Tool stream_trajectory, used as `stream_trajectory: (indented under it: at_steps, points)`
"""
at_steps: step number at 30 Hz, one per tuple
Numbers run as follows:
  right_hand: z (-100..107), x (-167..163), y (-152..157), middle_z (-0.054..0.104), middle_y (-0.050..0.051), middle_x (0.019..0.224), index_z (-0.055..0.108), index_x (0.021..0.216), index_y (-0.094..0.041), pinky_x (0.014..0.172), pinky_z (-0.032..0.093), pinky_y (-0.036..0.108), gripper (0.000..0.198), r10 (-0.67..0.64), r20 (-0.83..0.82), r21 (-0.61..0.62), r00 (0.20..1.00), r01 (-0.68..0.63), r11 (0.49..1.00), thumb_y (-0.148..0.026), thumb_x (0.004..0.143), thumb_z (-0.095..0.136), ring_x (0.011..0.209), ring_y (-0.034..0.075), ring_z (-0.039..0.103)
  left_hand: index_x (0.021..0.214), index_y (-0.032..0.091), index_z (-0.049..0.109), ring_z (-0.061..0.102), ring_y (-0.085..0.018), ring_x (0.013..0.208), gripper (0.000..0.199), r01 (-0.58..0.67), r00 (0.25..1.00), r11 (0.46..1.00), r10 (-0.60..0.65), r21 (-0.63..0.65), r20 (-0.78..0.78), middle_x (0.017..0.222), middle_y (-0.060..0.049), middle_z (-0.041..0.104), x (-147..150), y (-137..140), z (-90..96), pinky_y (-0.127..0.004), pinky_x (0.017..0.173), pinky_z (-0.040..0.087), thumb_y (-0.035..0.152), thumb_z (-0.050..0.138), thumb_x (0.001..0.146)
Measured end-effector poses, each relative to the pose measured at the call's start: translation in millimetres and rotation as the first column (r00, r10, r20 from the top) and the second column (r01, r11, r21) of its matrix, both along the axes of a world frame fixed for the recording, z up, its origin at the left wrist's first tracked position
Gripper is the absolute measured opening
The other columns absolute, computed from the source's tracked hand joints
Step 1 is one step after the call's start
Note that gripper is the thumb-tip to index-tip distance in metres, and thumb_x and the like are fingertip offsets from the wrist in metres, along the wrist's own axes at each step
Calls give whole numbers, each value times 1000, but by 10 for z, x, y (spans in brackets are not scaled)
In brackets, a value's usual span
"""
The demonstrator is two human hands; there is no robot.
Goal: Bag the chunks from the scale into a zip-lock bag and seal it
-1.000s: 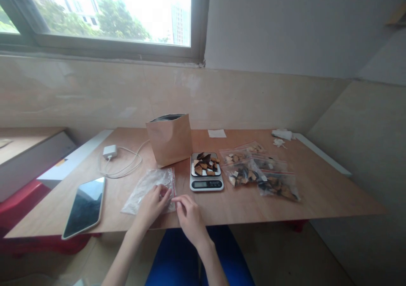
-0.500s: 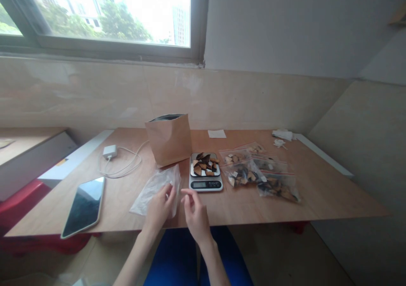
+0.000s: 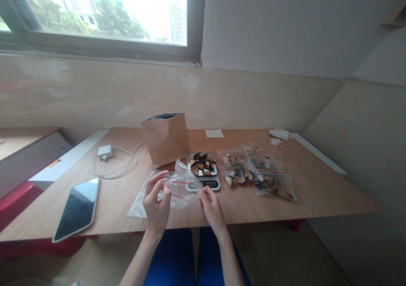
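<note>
1. Taking the held clear bag (image 3: 184, 186) as the clock's centre, a tablet (image 3: 78, 207) lies near nine o'clock on the surface (image 3: 317, 188).
2. Towards eight to nine o'clock, nearer in, some crumpled plastic (image 3: 137, 205) lies flat.
3. At eight o'clock is the left hand (image 3: 157, 204), fingers loosely curled at the clear bag's left edge; whether they grip the film I cannot tell. A firm thumb-and-index pinch would serve best here.
4. At eleven o'clock stands an open paper bag (image 3: 165, 138).
5. The clear bag is between both hands, its red strips spread; easing the two sides apart evenly should spare the seal.
6. At one o'clock, wood-like pieces (image 3: 200, 166) sit on a scale (image 3: 215, 183); better to keep loose film off its tray.
7. At four o'clock, the right hand (image 3: 212, 204) pinches the bag's right corner, fingers closed.
8. Near three o'clock lie filled bags (image 3: 241, 175).
</note>
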State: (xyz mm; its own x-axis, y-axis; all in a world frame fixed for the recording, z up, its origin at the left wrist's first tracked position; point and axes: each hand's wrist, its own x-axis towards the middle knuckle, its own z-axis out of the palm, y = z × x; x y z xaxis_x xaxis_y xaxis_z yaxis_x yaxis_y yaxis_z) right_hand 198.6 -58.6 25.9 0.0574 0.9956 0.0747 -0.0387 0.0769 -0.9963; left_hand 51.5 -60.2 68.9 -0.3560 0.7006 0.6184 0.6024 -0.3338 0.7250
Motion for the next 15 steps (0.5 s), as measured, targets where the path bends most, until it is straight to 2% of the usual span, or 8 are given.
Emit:
stream_trajectory:
  at_steps: [1,3,7,12,15]
  points:
    - [27,1,-22,38,-7,52,44,66,-20,47,32,19,32,56,28,17,998,-57,998,-46,83,45,47,8,36,77,20,58,57,-20,96,21,-5,1000,1000,6,-28,14,105,-7,61,20,9,29,-35,85,45,27,39,83]
    - [71,-9,-64,42,-5,58,50,73,-19,52,36,20,34,87,81,54,993,-91,994,-46,88,38,52,9,41,80,19,59,57,-21,99,22,-14,999,998,16,-65,43,115,-8,59,58,46,57,-36,86,45,27,38,82]
    - [87,34,-82,52,0,69,56,83,-18,60,40,21,38,-5,150,126,989,-14,992,-46,91,32,63,11,49,77,19,60,55,-22,105,24,-23,989,998,33,-63,145,125,-8,55,110,247,5,-35,85,45,27,37,82]
    - [58,222,-26,58,3,76,56,80,-18,69,43,24,33,-132,246,182,960,87,979,-43,90,38,73,15,55,104,18,62,55,-22,106,36,-83,952,996,87,-27,294,118,-10,60,189,661,-190,-31,82,45,27,35,82]
    - [29,335,1,60,4,81,57,80,-19,74,43,26,30,-221,286,229,932,157,961,-40,90,38,83,17,56,111,16,59,60,-18,86,41,-112,931,989,140,-100,338,104,-9,66,217,844,-378,-26,70,46,27,33,82]
